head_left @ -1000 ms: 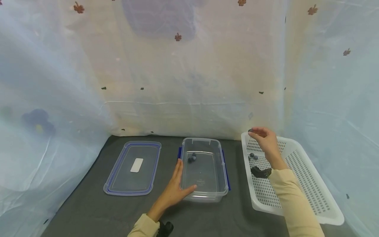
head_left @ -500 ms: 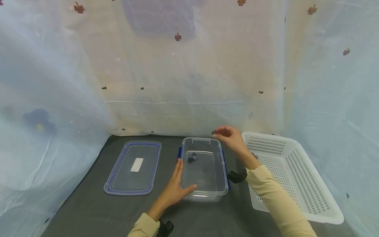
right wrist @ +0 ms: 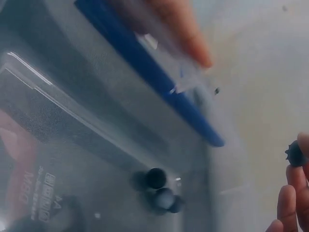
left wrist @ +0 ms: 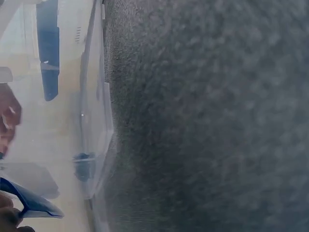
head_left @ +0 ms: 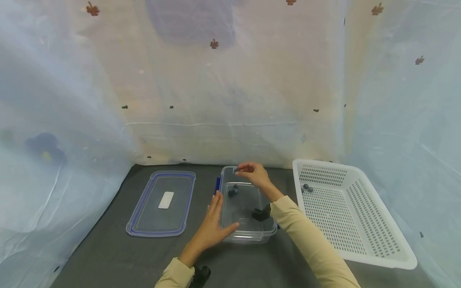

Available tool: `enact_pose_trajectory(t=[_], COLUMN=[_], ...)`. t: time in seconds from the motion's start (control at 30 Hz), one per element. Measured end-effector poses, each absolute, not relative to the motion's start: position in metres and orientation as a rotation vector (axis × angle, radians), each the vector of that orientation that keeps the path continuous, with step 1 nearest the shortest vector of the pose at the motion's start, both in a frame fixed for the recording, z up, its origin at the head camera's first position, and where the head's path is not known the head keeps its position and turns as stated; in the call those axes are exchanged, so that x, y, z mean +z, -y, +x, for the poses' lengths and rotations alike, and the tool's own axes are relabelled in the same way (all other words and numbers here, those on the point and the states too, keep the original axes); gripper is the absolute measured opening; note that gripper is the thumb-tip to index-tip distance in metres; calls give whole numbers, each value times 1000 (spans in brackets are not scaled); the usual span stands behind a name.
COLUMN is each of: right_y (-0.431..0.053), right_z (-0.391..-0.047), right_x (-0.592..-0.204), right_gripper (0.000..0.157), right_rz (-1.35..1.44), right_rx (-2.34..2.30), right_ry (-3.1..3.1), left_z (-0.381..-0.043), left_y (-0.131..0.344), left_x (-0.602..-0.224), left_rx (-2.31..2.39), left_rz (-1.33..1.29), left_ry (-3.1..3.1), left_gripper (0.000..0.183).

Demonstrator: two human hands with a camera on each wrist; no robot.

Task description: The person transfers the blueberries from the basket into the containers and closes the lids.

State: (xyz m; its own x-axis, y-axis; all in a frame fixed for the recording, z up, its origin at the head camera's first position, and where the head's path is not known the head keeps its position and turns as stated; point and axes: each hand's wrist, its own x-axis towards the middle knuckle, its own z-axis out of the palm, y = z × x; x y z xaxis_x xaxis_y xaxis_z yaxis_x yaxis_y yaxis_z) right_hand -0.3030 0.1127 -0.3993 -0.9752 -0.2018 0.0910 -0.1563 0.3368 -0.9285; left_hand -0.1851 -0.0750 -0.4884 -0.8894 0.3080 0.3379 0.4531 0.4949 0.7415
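My right hand (head_left: 256,175) pinches a dark blueberry (right wrist: 295,154) between thumb and fingertips, its crown showing in the right wrist view. The hand is over the far end of a clear plastic container (head_left: 248,233) with blue side clips. Several blueberries (head_left: 233,191) lie together on the container's floor near its left wall. My left hand (head_left: 210,230) has its fingers straight along the container's left rim, thumb spread toward the near end. In the left wrist view, the container wall (left wrist: 96,121) fills the left side, with the berries a dark blur behind it.
A white perforated basket (head_left: 392,260) stands to the right, with several blueberries (head_left: 307,187) near its left wall. The clear lid (head_left: 162,224) with a blue seal and white label lies on the dark cloth to the left. A patterned curtain (head_left: 230,100) hangs behind.
The right hand has carried the blueberry leftward from above the basket to over the container. The left hand has stayed in place.
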Motion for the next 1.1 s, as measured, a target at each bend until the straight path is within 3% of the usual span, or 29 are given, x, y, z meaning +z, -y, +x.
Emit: enact_pose_trajectory(t=[0.17,0.57,1.1], right_y=[-103,-88,-91], right_z=[-315,-325,-323], right_x=[-420,-461,-478], right_gripper=[28,20,22], right_rz=[-269,-191,-142], right_rx=[-1696,-1492,-1488], right_ry=[-2615,-2760,-2773], left_z=[-187,-186,-185], left_y=[72,70,69], left_x=[-485,-487,-489], left_rx=[-1178,-1246,-1274], left_rz=[-696,-693,-698], left_ry=[2544,2544,2544], left_gripper=[96,101,100])
